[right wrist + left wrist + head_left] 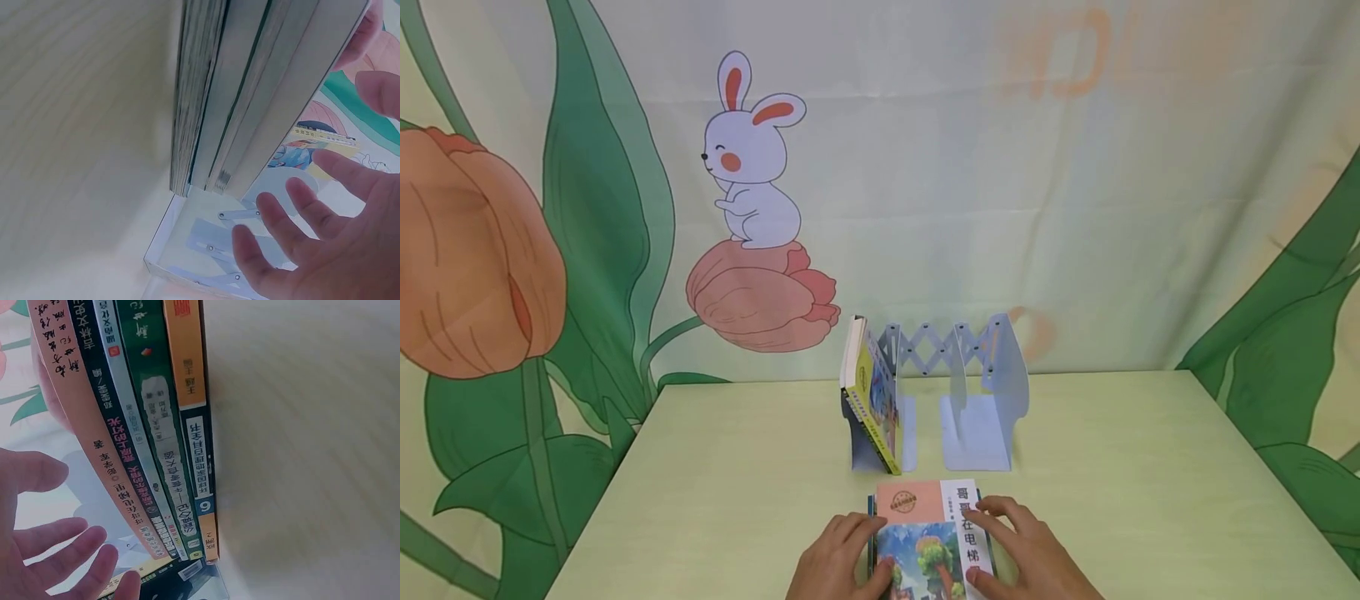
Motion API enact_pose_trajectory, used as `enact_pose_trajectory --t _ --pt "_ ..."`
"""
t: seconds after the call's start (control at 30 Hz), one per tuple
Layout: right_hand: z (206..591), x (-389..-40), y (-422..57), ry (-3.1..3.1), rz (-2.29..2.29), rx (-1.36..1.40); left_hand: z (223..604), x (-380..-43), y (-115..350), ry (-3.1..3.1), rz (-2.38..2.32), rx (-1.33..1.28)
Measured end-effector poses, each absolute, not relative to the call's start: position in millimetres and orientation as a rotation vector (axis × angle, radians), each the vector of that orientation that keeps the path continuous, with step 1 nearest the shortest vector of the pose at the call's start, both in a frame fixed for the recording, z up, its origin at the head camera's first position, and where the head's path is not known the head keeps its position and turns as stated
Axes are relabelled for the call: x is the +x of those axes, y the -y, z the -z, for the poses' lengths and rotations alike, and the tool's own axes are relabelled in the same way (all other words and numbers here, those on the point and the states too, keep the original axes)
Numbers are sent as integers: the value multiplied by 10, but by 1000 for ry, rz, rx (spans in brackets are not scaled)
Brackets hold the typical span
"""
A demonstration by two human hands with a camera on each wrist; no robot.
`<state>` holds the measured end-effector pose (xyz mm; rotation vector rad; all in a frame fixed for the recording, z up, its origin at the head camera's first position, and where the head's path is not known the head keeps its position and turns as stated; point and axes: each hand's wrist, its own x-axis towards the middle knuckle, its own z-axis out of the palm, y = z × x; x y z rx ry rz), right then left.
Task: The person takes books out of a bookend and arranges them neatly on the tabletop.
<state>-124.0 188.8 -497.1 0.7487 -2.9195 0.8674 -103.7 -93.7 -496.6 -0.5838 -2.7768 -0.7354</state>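
A stack of several books lies flat near the table's front edge, topped by a book with a pink and blue cover (917,508). My left hand (842,554) is at the stack's left side, fingers relaxed and slightly bent. In the left wrist view those fingers (81,559) are spread near the pink spine (103,444) of the top book. On the stack's other side is my right hand (1030,550), thumb and fingers apart at the cover's edge. The right wrist view shows its fingers (275,222) spread beside the page edges (250,100), gripping nothing.
Behind the stack stands a pale blue expandable book rack (1011,383) with a lattice back. Books with a yellow-green spine (872,425) lean in its left section. A printed curtain with a rabbit (760,175) hangs behind the pale table (715,483).
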Motion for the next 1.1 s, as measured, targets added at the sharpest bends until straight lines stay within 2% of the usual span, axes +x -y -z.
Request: enact_pose_trajectory --t 0.27,0.5,1.1 --pt "5039 -1230 -1865 2762 -740 823 5052 -1073 919 2639 569 -593" --pt "5020 -1225 -1839 2827 -790 708 5066 -1104 896 2633 537 -577" --pt "5002 -1222 -1829 2722 -726 765 4790 -1181 993 2536 641 -466"
